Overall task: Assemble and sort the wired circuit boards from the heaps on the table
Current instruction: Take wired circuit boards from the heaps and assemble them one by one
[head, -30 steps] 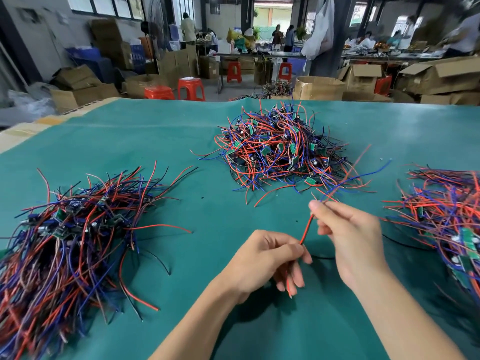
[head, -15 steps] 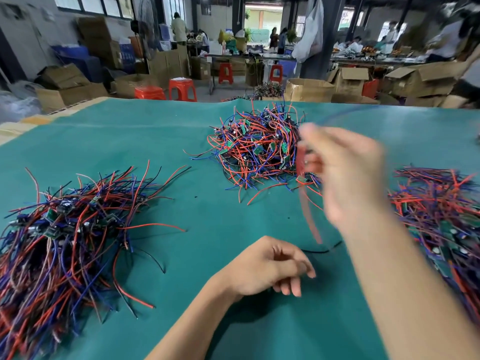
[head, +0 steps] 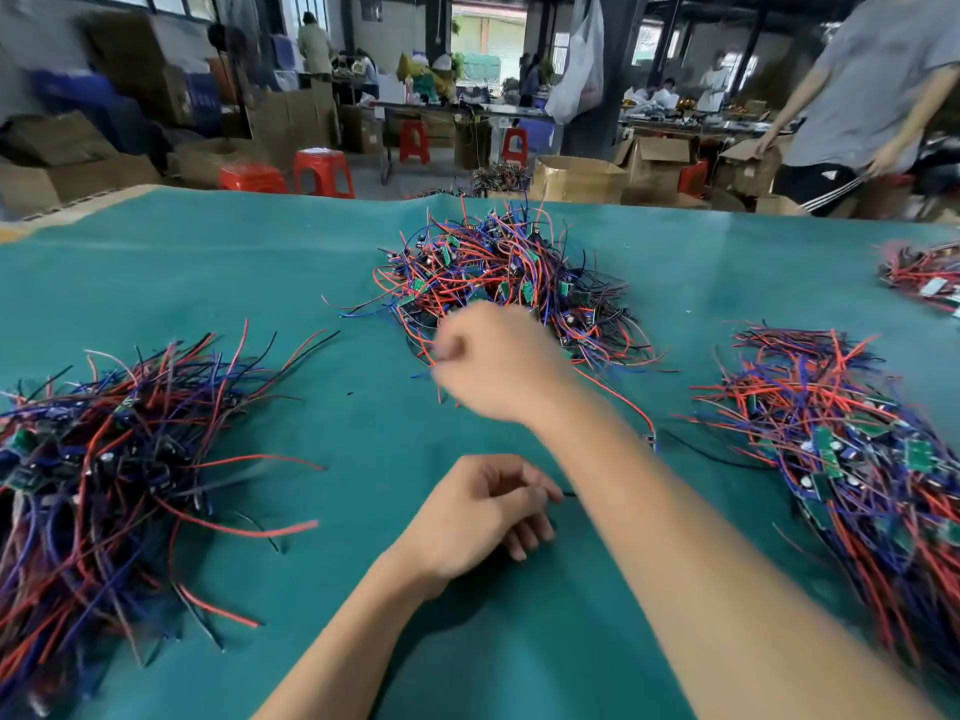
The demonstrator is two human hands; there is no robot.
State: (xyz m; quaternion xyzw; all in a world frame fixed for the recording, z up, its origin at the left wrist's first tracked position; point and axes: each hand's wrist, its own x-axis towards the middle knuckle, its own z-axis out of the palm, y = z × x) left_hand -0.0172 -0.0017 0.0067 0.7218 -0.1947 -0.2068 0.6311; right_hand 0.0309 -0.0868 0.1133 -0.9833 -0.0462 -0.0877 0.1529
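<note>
Where the green table (head: 337, 262) fills most of the frame, we see at the left edge a heap of long wires (head: 104, 459) in red, blue and black, with small circuit boards tangled in it. Low in the centre, our left hand (head: 483, 517) rests on the cloth with its fingers curled, pinching a thin black wire (head: 566, 494) between thumb and forefinger. Above it, our right hand (head: 498, 361) is blurred at the near edge of the middle heap (head: 509, 283), fingers curled; we cannot tell whether it holds anything. To the right lies a third heap (head: 841, 449) with green boards showing, and a smaller heap (head: 919, 272) sits at the far right edge. In the upper right, a person (head: 862, 96) in a grey shirt stands beyond the table.
</note>
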